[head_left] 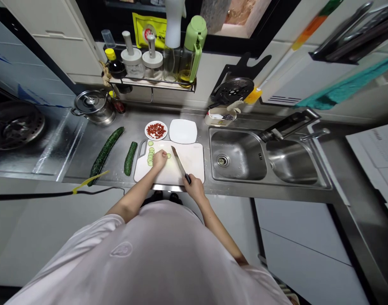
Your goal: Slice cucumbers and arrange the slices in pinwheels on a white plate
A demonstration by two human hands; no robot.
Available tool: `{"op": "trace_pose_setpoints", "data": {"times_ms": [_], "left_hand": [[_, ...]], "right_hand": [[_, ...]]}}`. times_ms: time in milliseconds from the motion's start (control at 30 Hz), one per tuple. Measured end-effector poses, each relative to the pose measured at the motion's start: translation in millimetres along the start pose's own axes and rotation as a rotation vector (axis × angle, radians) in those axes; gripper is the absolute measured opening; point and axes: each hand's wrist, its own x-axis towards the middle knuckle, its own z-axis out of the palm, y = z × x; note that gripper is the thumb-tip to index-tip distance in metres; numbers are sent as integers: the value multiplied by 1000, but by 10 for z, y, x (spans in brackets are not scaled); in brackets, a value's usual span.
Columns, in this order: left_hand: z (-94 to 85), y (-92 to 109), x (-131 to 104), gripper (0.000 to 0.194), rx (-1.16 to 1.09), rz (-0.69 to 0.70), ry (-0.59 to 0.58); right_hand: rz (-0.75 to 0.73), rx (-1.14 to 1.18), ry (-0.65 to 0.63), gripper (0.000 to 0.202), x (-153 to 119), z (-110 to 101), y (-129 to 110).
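My right hand (195, 187) is wrapped round the black handle of a kitchen knife (178, 161), whose blade points away from me over the white cutting board (190, 154). Left of the blade, my left hand (160, 160) is closed low over the board, with a pale green cucumber slice (169, 156) at its fingertips. More cucumber slices (150, 156) lie in an overlapping row beside that hand, partly hidden by it. A cut cucumber piece (130, 159) rests left of the board, and a longer whole cucumber (106, 153) lies farther left.
Behind the board stand a small plate of red pieces (156, 130) and a white square plate (183, 131). A double sink (238, 154) is at the right. A lidded steel pot (94, 106) stands back left, below a shelf with bottles and jars (152, 80).
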Motion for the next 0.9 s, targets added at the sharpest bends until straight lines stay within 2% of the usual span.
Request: {"op": "trace_pose_setpoints", "data": {"times_ms": [200, 400, 900], "left_hand": [[21, -54, 51, 19, 49, 20, 41], [40, -80, 115, 17, 71, -2, 32], [52, -104, 150, 14, 68, -16, 19]], "right_hand": [[8, -129, -81, 40, -13, -10, -43], [-3, -198, -135, 41, -10, 22, -78], [3, -235, -201, 44, -4, 20, -130]]}}
